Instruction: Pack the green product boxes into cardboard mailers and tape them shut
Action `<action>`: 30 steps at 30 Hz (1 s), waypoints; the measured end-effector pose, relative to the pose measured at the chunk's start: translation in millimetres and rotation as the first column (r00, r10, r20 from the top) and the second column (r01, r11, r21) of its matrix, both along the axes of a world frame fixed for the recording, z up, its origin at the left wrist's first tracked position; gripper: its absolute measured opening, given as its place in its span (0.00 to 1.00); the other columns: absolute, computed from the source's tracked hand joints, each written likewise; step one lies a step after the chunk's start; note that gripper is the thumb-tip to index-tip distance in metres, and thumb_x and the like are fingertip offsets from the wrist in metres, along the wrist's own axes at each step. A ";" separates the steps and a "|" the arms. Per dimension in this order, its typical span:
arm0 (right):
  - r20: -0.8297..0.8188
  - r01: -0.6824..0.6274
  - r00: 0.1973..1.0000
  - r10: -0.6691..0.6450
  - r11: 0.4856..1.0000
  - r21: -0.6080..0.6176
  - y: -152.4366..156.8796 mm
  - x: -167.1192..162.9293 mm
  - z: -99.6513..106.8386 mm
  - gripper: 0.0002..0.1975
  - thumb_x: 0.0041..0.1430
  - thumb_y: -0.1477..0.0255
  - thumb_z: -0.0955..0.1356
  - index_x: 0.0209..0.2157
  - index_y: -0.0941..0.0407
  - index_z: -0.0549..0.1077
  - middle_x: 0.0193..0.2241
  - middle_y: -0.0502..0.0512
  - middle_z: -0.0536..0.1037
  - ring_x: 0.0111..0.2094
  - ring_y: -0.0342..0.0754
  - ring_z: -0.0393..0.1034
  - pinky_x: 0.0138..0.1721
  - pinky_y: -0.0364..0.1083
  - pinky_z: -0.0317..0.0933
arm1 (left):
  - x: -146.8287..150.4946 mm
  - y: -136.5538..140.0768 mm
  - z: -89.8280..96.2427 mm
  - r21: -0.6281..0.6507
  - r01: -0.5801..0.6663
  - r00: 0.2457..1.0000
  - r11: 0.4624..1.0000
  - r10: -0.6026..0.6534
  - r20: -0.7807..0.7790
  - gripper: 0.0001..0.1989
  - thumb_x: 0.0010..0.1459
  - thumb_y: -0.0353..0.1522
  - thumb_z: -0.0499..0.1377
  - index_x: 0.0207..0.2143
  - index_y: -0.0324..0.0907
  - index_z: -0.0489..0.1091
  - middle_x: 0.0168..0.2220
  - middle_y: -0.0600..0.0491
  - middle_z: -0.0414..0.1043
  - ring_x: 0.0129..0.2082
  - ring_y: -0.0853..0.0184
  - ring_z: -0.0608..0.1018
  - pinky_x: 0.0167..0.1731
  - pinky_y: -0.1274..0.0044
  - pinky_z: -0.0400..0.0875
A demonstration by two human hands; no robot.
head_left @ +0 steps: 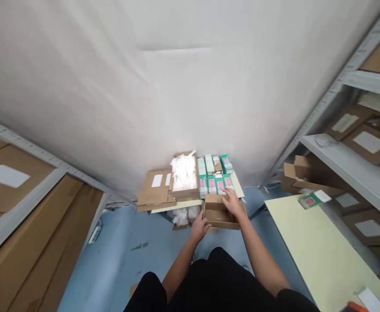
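An open cardboard box [220, 225], bare inside as far as I can see, is in front of me at the table's near edge. My left hand [200, 226] grips its left wall, with fingers along the outside. My right hand [232, 202] lies over the back right corner, its fingers bent at the rim and the forearm crossing the right side. Just beyond those fingertips stand small green boxes [212, 185] with pink contents, in rows. To their left is a carton [185, 196] heaped with white packets [183, 172].
Flattened cardboard [154, 190] lies at the small table's [177, 206] left end. Shelves with cartons flank me, including a long brown box [37, 234] at left. A pale side table [319, 242] at right bears one green box [310, 199]. White bags [180, 216] are underneath.
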State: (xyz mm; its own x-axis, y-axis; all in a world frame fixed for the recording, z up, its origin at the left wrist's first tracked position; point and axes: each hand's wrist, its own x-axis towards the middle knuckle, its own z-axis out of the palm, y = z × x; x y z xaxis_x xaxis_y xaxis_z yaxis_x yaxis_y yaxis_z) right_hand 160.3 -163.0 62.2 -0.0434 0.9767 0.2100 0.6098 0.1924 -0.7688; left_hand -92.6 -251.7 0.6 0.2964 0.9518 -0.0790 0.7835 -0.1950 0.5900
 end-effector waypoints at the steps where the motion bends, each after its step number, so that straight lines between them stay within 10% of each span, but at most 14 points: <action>1: -0.001 -0.030 1.000 0.030 1.000 0.006 9.2 -29.6 -1.3 0.23 0.63 0.64 0.67 0.58 0.52 0.76 0.62 0.61 0.73 0.66 0.59 0.64 0.69 0.61 0.57 | -26.5 -1.2 1.4 0.002 -0.020 1.000 1.000 0.020 -0.012 0.05 0.60 0.33 0.67 0.38 0.44 0.77 0.74 0.44 0.55 0.69 0.52 0.67 0.66 0.60 0.65; 7: 0.035 -0.108 0.994 0.108 0.994 0.005 67.6 -174.2 -11.6 0.24 0.64 0.61 0.67 0.58 0.54 0.76 0.63 0.63 0.72 0.65 0.60 0.65 0.68 0.59 0.58 | -147.6 -7.0 4.1 -0.007 -0.133 0.991 0.991 0.133 0.006 0.07 0.62 0.36 0.67 0.41 0.44 0.78 0.74 0.44 0.55 0.67 0.51 0.68 0.64 0.60 0.67; 14: 0.329 0.022 0.943 0.043 0.981 -0.193 149.2 -271.5 -8.0 0.19 0.62 0.64 0.70 0.53 0.55 0.76 0.56 0.63 0.76 0.58 0.60 0.68 0.60 0.54 0.62 | -207.7 8.5 18.4 -0.056 -0.183 0.983 0.982 0.184 0.017 0.07 0.62 0.34 0.66 0.43 0.44 0.79 0.75 0.46 0.51 0.67 0.51 0.68 0.64 0.61 0.66; 22: 0.575 0.270 0.818 -0.006 0.887 -0.374 183.0 -308.6 -4.9 0.15 0.64 0.75 0.67 0.51 0.56 0.76 0.46 0.63 0.81 0.45 0.53 0.77 0.41 0.45 0.62 | -223.3 22.3 27.4 -0.081 -0.133 0.990 0.988 0.137 0.036 0.06 0.60 0.33 0.67 0.40 0.44 0.80 0.75 0.48 0.53 0.66 0.50 0.68 0.64 0.60 0.66; 30: 0.425 0.197 0.892 -0.152 0.978 -0.064 156.6 -285.8 14.2 0.08 0.62 0.73 0.68 0.41 0.55 0.79 0.36 0.58 0.83 0.37 0.52 0.75 0.37 0.44 0.60 | -223.0 16.7 13.2 -0.074 -0.154 0.983 0.985 0.160 0.086 0.07 0.59 0.34 0.69 0.41 0.44 0.81 0.75 0.47 0.53 0.66 0.51 0.69 0.64 0.60 0.67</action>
State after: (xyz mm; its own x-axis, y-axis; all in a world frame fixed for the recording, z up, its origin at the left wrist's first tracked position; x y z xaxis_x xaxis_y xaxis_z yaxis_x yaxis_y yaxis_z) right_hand -125.5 -6.4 76.5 0.0682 0.9917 0.1087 0.8942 -0.0124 -0.4475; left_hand -315.6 -235.0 13.9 0.1523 0.9806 -0.1238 0.7437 -0.0312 0.6678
